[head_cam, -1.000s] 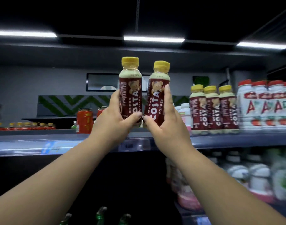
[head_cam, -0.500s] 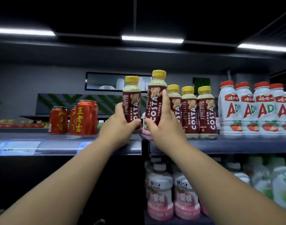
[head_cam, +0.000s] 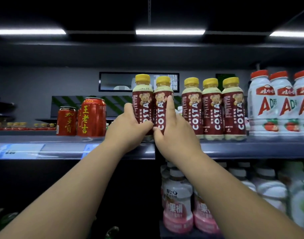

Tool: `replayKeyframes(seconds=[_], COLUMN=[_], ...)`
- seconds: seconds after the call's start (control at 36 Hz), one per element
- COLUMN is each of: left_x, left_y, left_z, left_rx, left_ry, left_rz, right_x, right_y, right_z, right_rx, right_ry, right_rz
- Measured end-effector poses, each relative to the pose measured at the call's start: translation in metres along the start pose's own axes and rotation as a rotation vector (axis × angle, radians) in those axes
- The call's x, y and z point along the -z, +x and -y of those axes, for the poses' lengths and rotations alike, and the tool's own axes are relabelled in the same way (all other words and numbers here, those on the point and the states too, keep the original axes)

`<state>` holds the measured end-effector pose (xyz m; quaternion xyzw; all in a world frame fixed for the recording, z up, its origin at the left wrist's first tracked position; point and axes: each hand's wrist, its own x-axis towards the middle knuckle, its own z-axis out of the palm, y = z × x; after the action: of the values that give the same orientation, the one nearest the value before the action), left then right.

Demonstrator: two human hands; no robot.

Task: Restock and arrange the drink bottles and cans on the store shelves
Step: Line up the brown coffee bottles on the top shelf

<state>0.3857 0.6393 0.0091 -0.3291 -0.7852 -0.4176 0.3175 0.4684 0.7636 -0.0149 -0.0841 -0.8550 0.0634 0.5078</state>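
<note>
Two small Costa coffee bottles at the front edge of the upper shelf (head_cam: 251,149), near its middle: left bottle (head_cam: 143,104) and right bottle (head_cam: 162,104), alike, with yellow screw caps, pale creamy drink showing at the shoulder, and dark red sleeves printed with a cartoon bear and white COSTA lettering running up the side. Side by side, touching or very nearly so. Left hand (head_cam: 128,128) wrapped round the lower part of the left bottle, thumb laid across the front, fingers curled round its left side and out of sight behind. Right hand (head_cam: 175,135) gripping the lower part of the right bottle, thumb across the front low down, index finger stretched straight up the label, remaining fingers hidden behind. Thumb tips almost meeting between the two. Both upright, long axis vertical, caps up, labels facing out over the shelf's front edge. Bases covered by the hands, so impossible to tell whether set down on the shelf or held just above it. Just to the right, past a small gap, a row of three matching Costa bottles (head_cam: 215,107) standing along the same edge, then white red-capped bottles (head_cam: 261,104) toward the right end. Toward the left end, red cans (head_cam: 91,118) standing upright. On the shelf below, pink-labelled white bottles (head_cam: 178,204).
</note>
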Motion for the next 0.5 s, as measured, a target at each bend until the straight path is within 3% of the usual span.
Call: replayKeyframes(seconds=[0.31,0.5], left_x=[-0.001,-0.002], left_y=[0.0,0.001], left_z=[-0.002,-0.001], left_rx=[-0.025,-0.049], left_ry=[0.053,0.108], left_rz=[0.074,0.086], right_x=[0.012,0.037], right_y=[-0.011,-0.027], right_z=[-0.002,-0.042], right_rx=[0.028,0.121], right_ry=[0.061,-0.045], right_rz=[-0.073,-0.294])
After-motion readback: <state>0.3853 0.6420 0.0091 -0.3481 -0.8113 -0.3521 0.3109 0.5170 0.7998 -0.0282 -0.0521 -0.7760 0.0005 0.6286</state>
